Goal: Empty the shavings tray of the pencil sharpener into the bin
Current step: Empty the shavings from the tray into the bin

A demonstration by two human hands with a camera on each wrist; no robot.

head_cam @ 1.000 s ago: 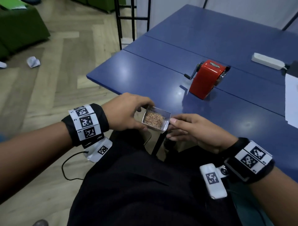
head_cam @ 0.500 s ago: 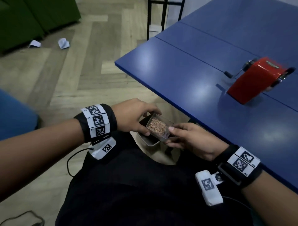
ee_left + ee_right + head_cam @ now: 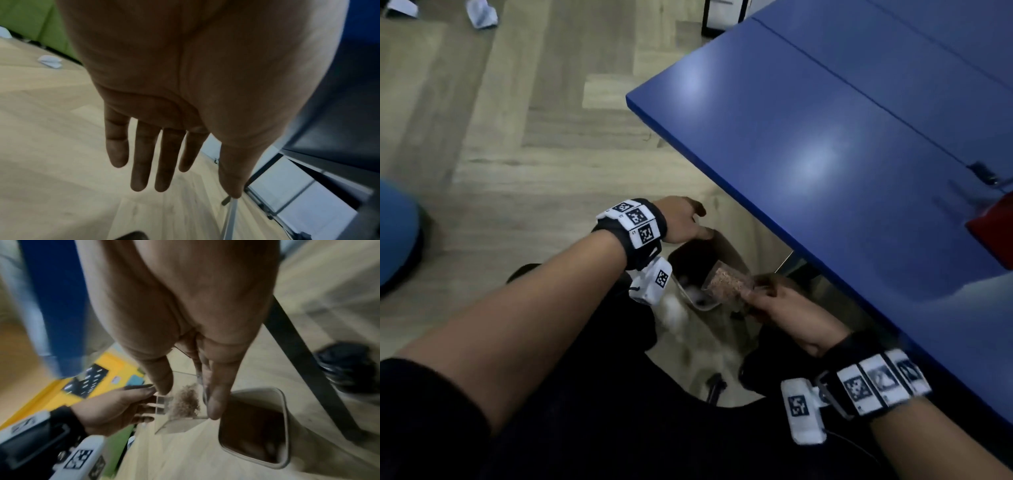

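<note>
A small clear tray [image 3: 727, 282] filled with brown shavings hangs tilted below the table edge, pinched between the thumb and fingers of my right hand [image 3: 753, 291]. The right wrist view shows the tray [image 3: 176, 425] and the right hand [image 3: 188, 400] close beside the dark opening of the beige bin [image 3: 284, 410]. The bin [image 3: 726, 246] stands on the floor under the table's edge. My left hand [image 3: 702, 222] is off the tray, near the bin's far side. Its fingers [image 3: 141, 162] are straight and hold nothing. Only a corner of the red sharpener [image 3: 993, 236] shows at the right edge.
The blue table [image 3: 825, 144] overhangs the bin on the right, with a metal leg [image 3: 230, 217] beside it. Crumpled paper [image 3: 482, 15] lies far off on the wooden floor. A blue seat [image 3: 397, 233] is at the left. My dark-clothed lap fills the foreground.
My left hand has let go of the tray and moved out past the bin. My right hand has carried the tray down below the table edge to the bin. The view has tilted down.
</note>
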